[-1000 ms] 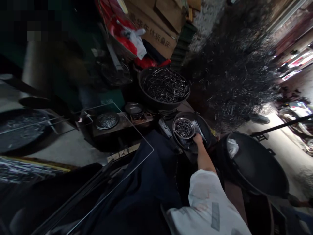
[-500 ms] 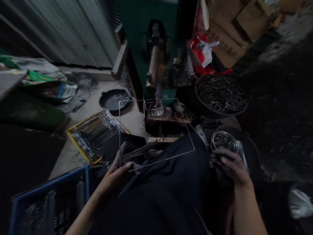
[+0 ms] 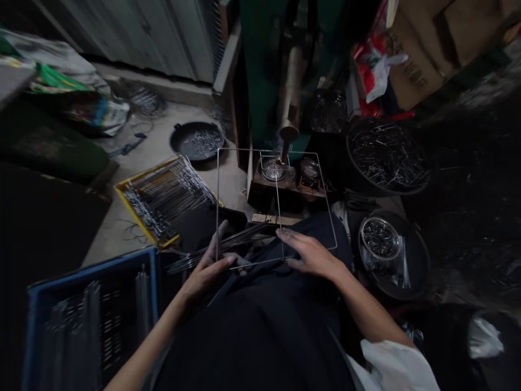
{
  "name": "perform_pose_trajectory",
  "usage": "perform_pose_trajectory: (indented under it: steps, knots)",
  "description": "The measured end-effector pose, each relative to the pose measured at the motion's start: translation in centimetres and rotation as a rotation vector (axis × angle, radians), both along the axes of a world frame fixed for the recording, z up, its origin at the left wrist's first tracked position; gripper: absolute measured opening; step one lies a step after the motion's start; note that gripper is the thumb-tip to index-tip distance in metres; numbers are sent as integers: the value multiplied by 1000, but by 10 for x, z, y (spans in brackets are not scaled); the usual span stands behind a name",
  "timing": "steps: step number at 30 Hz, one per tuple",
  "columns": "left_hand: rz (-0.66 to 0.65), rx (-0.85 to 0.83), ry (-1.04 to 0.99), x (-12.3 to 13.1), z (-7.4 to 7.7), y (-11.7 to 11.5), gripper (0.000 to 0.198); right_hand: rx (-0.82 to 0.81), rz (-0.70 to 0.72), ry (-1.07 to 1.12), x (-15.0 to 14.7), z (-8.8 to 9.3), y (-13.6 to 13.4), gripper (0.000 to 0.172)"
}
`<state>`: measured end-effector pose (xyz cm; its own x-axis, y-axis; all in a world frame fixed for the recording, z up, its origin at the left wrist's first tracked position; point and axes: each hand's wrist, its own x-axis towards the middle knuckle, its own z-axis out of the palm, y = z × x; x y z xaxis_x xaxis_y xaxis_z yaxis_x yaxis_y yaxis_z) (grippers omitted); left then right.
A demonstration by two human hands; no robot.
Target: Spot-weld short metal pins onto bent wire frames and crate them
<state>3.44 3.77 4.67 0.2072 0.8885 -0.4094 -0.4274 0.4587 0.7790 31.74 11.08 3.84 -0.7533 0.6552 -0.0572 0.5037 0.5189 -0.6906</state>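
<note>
My left hand is closed on the lower left corner of a thin rectangular wire frame, held over my lap. The frame's far side, with a small U-shaped wire piece, reaches under the tip of a copper-coloured machine arm. Between thumb and fingers, my right hand grips a straight metal rod. This rod lies across the middle of the frame, its far end by the machine tip and its near end at the frame's near side. A bundle of loose rods rests across my lap beside my left hand.
At left stand a yellow crate of rods, a blue crate with more rods and a black pan of small metal pieces. Rightward are a large basin of bent wires and a round metal bowl on a dark tray.
My right hand has come from beside the metal bowl to the frame, bringing a straight rod. My left hand still holds the frame. The whole view has shifted.
</note>
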Motion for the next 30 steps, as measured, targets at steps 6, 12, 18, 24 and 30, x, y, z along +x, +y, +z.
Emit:
perform_pose_trajectory:
  steps: [6,12,18,24,30]
  knots:
    - [-11,-42,-21,-9,-10,2,102,18,-18,25,-1,3,-3,87]
    - [-3,-74,-13,-14,-16,7,103,27,-35,-1,-1,4,-3,88]
    - [-36,-76,-41,-16,-26,10,104,37,-56,-4,4,9,-4,87]
    - [-24,-95,-90,-10,-20,9,96,-1,-68,-6,8,9,-5,89]
    - [-23,-86,-114,-10,-22,12,99,2,-76,-11,8,9,-3,87]
